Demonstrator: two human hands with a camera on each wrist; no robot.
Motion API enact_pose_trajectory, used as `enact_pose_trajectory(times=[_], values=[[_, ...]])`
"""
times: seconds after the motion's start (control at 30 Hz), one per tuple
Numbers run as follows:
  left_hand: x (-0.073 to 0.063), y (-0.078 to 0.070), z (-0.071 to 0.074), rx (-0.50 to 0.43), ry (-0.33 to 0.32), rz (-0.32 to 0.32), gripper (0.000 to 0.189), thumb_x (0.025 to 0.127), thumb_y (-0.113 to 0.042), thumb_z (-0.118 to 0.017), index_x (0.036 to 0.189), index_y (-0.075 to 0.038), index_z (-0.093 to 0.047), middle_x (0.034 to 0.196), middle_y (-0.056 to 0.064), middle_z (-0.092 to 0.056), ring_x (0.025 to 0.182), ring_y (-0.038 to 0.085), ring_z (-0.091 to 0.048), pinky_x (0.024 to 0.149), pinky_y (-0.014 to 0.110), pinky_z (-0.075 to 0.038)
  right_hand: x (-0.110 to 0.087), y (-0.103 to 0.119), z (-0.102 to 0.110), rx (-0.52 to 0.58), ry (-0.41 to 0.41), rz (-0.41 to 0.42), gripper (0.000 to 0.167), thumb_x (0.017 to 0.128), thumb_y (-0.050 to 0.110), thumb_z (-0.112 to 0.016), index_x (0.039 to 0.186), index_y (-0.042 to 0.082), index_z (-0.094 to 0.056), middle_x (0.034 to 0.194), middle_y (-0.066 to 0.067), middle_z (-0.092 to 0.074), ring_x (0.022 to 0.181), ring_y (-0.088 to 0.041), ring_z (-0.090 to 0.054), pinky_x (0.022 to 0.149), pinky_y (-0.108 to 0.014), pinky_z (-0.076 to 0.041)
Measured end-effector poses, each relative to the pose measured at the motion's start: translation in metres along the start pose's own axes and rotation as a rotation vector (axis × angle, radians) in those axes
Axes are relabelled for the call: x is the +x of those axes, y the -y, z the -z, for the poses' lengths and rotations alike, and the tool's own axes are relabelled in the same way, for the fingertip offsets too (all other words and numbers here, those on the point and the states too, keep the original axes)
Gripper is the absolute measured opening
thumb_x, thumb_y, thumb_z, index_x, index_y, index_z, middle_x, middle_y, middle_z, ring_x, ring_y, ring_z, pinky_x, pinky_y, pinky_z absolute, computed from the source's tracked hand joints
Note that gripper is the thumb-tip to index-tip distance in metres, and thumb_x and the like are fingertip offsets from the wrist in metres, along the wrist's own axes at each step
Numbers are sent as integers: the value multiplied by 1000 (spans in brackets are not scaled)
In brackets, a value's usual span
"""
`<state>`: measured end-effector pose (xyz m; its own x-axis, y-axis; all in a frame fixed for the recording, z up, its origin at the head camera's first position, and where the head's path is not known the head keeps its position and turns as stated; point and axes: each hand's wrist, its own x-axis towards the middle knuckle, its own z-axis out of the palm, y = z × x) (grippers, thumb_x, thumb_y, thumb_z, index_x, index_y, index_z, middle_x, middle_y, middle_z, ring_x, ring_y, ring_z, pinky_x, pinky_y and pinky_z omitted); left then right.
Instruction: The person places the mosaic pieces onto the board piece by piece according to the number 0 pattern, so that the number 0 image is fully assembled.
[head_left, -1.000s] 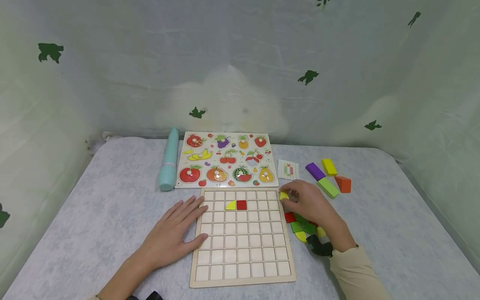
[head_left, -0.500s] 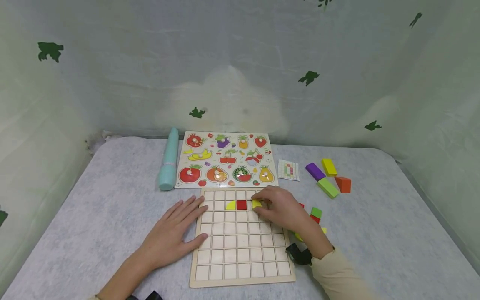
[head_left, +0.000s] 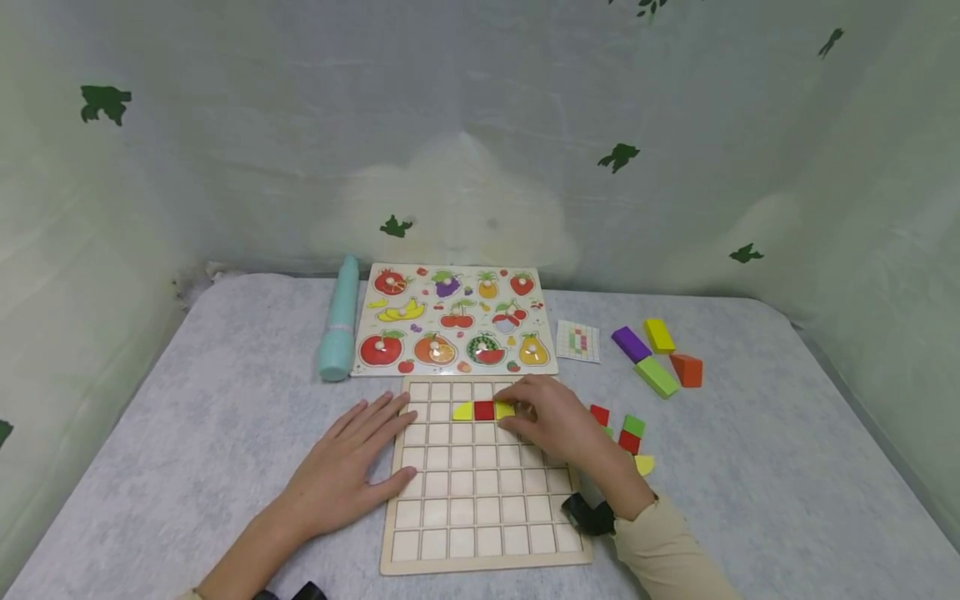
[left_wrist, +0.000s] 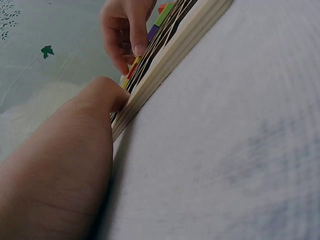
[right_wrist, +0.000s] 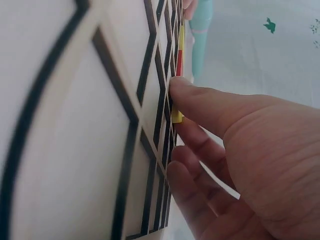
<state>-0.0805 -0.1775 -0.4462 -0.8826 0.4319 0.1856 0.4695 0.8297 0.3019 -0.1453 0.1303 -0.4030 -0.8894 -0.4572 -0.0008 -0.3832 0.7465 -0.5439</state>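
A wooden grid board [head_left: 486, 508] lies on the table. My left hand [head_left: 337, 479] rests flat at its left edge, fingers spread over the rim. In the second row sit a yellow quarter-circle block [head_left: 463, 411] and a red square block [head_left: 484, 410] side by side. Right of the red one, my right hand [head_left: 555, 421] pinches another yellow quarter-circle block [head_left: 503, 410] between thumb and fingers. From the right wrist view, this yellow block [right_wrist: 177, 117] shows below the thumb tip, in line with the red block [right_wrist: 180, 62].
Several red, green and yellow blocks [head_left: 629, 442] lie right of the board, partly behind my right forearm. Behind stand a fruit puzzle [head_left: 420, 329], a teal cylindrical case [head_left: 339, 333] and a small pattern card [head_left: 577, 341]. Larger blocks, one purple [head_left: 630, 342], lie back right.
My right hand has carried the yellow quarter-circle block left from beside the board onto the second row, up against the red square. My left hand has stayed in place.
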Motion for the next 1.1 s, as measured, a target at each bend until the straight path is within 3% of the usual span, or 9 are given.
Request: enact_pose_trajectory(times=[0.3, 0.53, 0.83, 1.1], values=[[-1, -1, 0, -3, 5, 14, 75, 91, -57, -69, 154, -21, -49, 167, -2, -36, 157, 22, -28, 129, 41, -17, -6, -5, 7, -23, -28, 7, 32, 90, 23, -82, 121, 18, -76, 113, 5, -71, 96, -13, -58, 83, -32, -54], [0, -3, -1, -4, 1, 6, 74, 92, -57, -68, 154, -20, -51, 166, -1, -37, 156, 23, -29, 127, 46, -22, -26, -27, 28, -49, -57, -21, 31, 90, 22, -81, 121, 16, -76, 109, 5, -71, 96, -16, -61, 81, -33, -56], [-1, -1, -1, 17, -24, -1, 73, 91, -57, -69, 152, -19, -52, 165, 0, -39, 155, 24, -31, 127, 45, -22, -40, -62, 53, -93, -28, -71, 36, 89, 24, -82, 124, 15, -74, 114, 2, -72, 100, -19, -62, 85, -37, -59], [0, -1, 0, 15, -9, -2, 74, 92, -56, -68, 153, -19, -51, 166, 0, -38, 156, 24, -30, 127, 46, -22, -46, -79, 63, -113, 29, -163, 29, 90, 25, -81, 117, 14, -75, 106, 2, -70, 96, -18, -60, 82, -35, -58]])
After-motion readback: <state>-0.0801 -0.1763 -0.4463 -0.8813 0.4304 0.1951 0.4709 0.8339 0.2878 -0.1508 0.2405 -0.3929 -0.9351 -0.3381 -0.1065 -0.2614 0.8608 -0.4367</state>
